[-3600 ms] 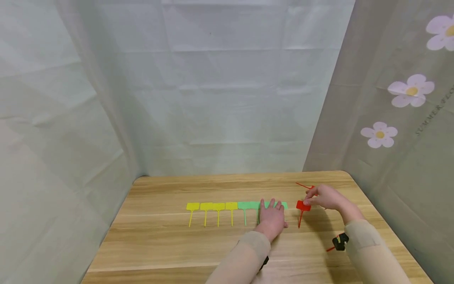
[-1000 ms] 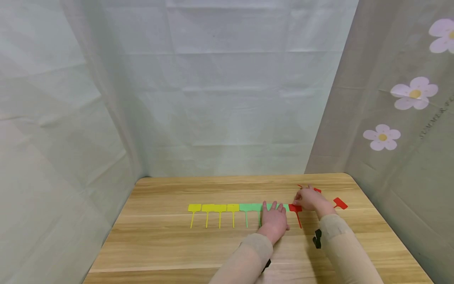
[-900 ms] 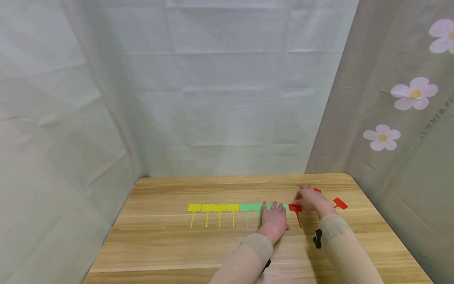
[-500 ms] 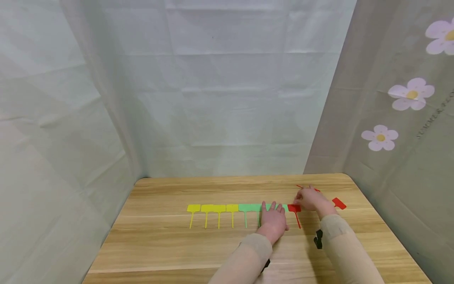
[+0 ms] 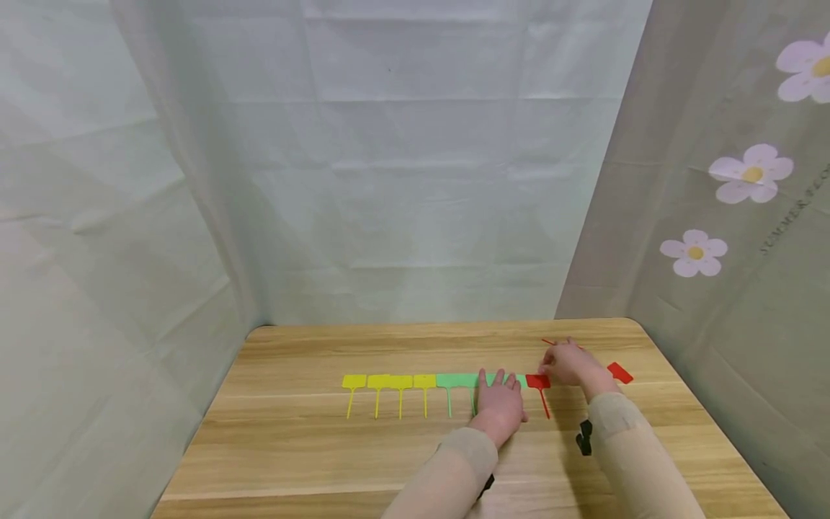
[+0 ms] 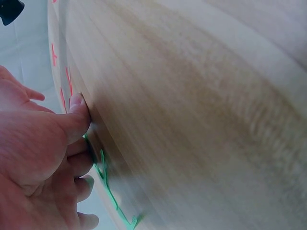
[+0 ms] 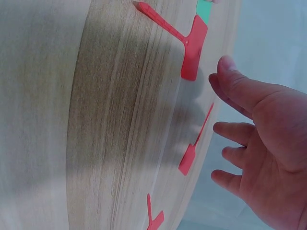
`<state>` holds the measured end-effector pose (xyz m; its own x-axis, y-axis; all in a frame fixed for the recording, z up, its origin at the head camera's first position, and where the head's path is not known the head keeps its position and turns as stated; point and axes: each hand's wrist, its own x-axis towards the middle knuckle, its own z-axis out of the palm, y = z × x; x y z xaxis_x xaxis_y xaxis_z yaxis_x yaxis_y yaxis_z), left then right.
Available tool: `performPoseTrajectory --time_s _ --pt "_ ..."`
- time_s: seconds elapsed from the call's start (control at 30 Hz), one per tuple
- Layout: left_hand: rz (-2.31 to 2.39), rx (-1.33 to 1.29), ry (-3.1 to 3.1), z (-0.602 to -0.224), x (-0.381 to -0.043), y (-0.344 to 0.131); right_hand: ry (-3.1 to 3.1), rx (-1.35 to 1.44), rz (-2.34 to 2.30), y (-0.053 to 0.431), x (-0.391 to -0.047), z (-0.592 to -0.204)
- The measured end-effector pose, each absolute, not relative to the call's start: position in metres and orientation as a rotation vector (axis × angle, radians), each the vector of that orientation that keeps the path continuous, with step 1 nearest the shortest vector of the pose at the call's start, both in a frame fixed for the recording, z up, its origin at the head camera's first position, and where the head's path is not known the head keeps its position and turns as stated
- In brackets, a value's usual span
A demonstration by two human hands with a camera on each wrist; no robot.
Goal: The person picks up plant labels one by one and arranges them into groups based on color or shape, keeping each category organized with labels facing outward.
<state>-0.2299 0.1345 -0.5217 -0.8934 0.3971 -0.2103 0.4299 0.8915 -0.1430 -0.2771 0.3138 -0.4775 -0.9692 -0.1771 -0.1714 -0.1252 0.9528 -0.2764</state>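
Your desk (image 5: pixel 292 461): row of yellow tags (image 5: pixel 354 381), green tags (image 5: pixel 457 380), red tag (image 5: pixel 537 381); two outlying red tags (image 5: pixel 620 373) toward far right corner.

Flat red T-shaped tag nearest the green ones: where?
Head view, right of centre: the red tag lies directly right of the flat green T-shaped tags, left of the right hand.

Pale creased sheet (image 5: pixel 415 180) behind wood-grain table (image 5: pixel 292 454); right sheet (image 5: pixel 746 360) bears 3 flowers (image 5: pixel 752 174).

Cut-off "SUMMER FLO…" lettering (image 5: pixel 795 212) on the flowered sheet (image 5: pixel 733 339)
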Motion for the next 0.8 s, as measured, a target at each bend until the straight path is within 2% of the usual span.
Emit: performPoseTrajectory --time_s 0.43,0.8 --pt "-0.267 0.64 2.88 -0.517 -0.229 0.133 2.913 -0.224 -0.468 0.317 -0.274 -0.475" --pt "-0.247 0.682 2.903 -0.512 -0.227 0.128 2.98 -0.258 -0.534 0.34 -0.242 -0.469"
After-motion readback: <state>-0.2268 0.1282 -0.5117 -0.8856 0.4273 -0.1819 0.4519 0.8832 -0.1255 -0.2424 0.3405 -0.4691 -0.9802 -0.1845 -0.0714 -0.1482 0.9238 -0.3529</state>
